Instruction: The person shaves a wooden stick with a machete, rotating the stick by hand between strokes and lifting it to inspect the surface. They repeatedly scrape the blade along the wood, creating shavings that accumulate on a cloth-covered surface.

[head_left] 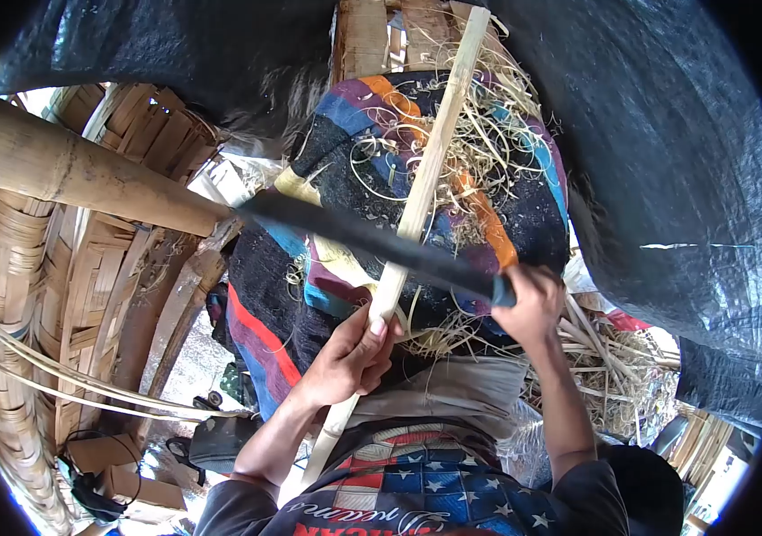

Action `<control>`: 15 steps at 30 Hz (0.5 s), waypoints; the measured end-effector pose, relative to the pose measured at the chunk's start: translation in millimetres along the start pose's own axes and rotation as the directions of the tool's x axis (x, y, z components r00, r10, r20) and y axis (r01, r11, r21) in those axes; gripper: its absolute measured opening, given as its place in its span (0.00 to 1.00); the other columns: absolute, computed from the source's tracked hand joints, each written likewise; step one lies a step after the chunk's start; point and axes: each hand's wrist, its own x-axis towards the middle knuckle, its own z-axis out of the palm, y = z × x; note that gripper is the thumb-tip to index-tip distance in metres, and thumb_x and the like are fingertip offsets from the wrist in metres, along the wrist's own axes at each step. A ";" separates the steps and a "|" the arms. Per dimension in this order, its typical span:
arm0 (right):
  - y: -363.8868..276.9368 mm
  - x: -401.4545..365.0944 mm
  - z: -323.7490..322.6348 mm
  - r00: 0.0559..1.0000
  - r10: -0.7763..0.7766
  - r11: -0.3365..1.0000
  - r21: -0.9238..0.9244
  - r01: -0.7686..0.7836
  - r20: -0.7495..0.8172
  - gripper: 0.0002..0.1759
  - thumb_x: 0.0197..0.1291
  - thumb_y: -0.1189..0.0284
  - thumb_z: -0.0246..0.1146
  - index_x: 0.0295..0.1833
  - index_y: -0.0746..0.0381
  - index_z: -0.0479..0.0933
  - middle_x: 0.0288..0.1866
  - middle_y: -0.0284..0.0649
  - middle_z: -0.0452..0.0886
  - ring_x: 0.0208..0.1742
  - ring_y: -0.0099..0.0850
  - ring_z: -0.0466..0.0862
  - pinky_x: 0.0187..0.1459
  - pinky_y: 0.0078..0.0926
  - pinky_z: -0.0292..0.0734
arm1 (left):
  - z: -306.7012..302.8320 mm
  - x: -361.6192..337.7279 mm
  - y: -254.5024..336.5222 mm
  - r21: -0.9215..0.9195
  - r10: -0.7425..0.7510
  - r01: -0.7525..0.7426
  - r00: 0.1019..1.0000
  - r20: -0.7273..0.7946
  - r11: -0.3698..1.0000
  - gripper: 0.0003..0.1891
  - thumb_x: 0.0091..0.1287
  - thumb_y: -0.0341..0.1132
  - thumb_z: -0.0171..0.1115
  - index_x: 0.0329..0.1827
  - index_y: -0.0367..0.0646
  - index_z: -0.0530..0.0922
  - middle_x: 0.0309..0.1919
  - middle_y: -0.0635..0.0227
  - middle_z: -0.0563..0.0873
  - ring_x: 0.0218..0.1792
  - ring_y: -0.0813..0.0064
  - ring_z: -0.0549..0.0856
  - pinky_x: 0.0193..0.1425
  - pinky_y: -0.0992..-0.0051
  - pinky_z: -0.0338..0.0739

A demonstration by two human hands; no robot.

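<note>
A long pale bamboo strip (439, 143) runs slantwise from beside my waist up over my lap. My left hand (349, 357) is closed around its lower part, thumb along the top. In my right hand (528, 304) is the handle of a machete, fingers wrapped round it. The dark, wide machete blade (354, 234) lies across the strip, just beyond my left hand, its tip pointing left. Under both is a striped, many-coloured cloth (309, 286) spread over my lap, strewn with curly bamboo shavings (488, 152).
At the left a thick bamboo pole (95, 174) juts in beside woven bamboo baskets (14, 268). Dark plastic sheeting (667, 143) hangs at the right and top. More shavings and thin strips (613, 366) lie in a heap at the right. Cardboard pieces (130, 478) sit lower left.
</note>
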 end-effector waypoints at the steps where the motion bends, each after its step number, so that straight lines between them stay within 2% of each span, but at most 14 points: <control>1: -6.2 -2.7 -1.2 0.997 -0.081 0.997 -0.005 0.081 0.000 0.11 0.42 0.70 0.73 0.29 0.60 0.77 0.23 0.40 0.81 0.24 0.39 0.83 0.32 0.37 0.76 | -0.5 -0.2 4.3 -0.038 -0.032 0.033 0.999 0.018 0.999 0.15 0.83 0.47 0.41 0.54 0.45 0.68 0.23 0.78 0.63 0.16 0.87 0.60 0.18 0.84 0.58; 2: -13.3 -3.4 -4.3 0.987 -0.160 0.987 -0.011 0.160 0.002 0.11 0.42 0.70 0.73 0.28 0.59 0.76 0.23 0.38 0.80 0.25 0.36 0.83 0.31 0.35 0.76 | -1.4 -0.7 4.0 -0.031 -0.041 0.041 0.999 0.016 0.999 0.15 0.83 0.47 0.41 0.54 0.45 0.68 0.23 0.78 0.63 0.16 0.87 0.60 0.18 0.84 0.58; 4: -19.5 -2.7 -3.9 0.985 -0.170 0.985 -0.020 0.170 0.018 0.12 0.40 0.71 0.73 0.28 0.59 0.76 0.24 0.38 0.80 0.25 0.36 0.83 0.32 0.35 0.77 | -2.9 -2.3 1.3 -0.069 -0.049 0.052 0.998 0.037 0.996 0.16 0.83 0.48 0.41 0.54 0.45 0.68 0.24 0.78 0.62 0.17 0.87 0.60 0.19 0.84 0.58; 8: -8.6 5.1 4.9 0.976 -0.214 0.977 -0.007 0.214 -0.046 0.11 0.40 0.72 0.72 0.29 0.60 0.76 0.24 0.39 0.81 0.25 0.35 0.83 0.33 0.35 0.78 | 4.0 -7.6 1.0 -0.080 -0.045 0.049 0.998 0.047 0.996 0.16 0.82 0.49 0.42 0.54 0.44 0.68 0.24 0.78 0.62 0.17 0.87 0.59 0.19 0.84 0.58; 10: 2.1 7.3 10.0 0.980 -0.191 0.982 -0.018 0.191 -0.063 0.10 0.41 0.73 0.71 0.30 0.61 0.77 0.25 0.40 0.82 0.27 0.35 0.84 0.34 0.33 0.79 | 8.3 -10.9 3.0 0.035 -0.018 0.018 1.000 -0.008 0.999 0.17 0.82 0.48 0.42 0.54 0.44 0.68 0.25 0.78 0.63 0.16 0.87 0.60 0.18 0.84 0.59; 12: 13.4 23.4 1.3 0.972 -0.195 0.979 -0.080 0.185 -0.129 0.09 0.40 0.76 0.69 0.31 0.59 0.79 0.23 0.40 0.82 0.23 0.39 0.83 0.30 0.39 0.79 | 6.2 -14.9 -2.3 0.067 -0.019 0.020 1.000 -0.019 0.998 0.16 0.82 0.48 0.42 0.54 0.44 0.68 0.25 0.78 0.64 0.17 0.88 0.61 0.19 0.84 0.60; 13: 23.0 30.6 0.0 0.984 -0.040 0.993 -0.119 0.019 -0.176 0.09 0.40 0.75 0.68 0.31 0.58 0.79 0.24 0.44 0.84 0.25 0.45 0.83 0.33 0.43 0.79 | 4.6 -20.5 -7.9 0.052 -0.026 0.025 1.000 0.005 0.998 0.16 0.82 0.48 0.42 0.54 0.44 0.68 0.25 0.78 0.64 0.17 0.88 0.62 0.19 0.84 0.61; 14: 34.2 38.8 -9.3 0.961 0.264 0.936 -0.218 -0.276 -0.086 0.11 0.41 0.72 0.67 0.35 0.59 0.81 0.28 0.48 0.85 0.29 0.50 0.84 0.36 0.45 0.80 | 3.6 -25.8 -13.0 0.035 -0.039 0.038 0.999 0.028 0.999 0.16 0.82 0.48 0.42 0.54 0.44 0.68 0.25 0.78 0.65 0.17 0.88 0.63 0.19 0.84 0.61; 15: 46.0 48.6 -13.6 0.955 0.272 0.923 -0.247 -0.294 -0.121 0.13 0.41 0.71 0.67 0.37 0.59 0.82 0.29 0.49 0.85 0.30 0.51 0.84 0.37 0.47 0.80 | 5.1 -27.5 -16.2 0.057 -0.038 0.035 0.998 0.049 0.998 0.15 0.82 0.48 0.42 0.54 0.45 0.68 0.24 0.78 0.64 0.17 0.87 0.63 0.19 0.84 0.61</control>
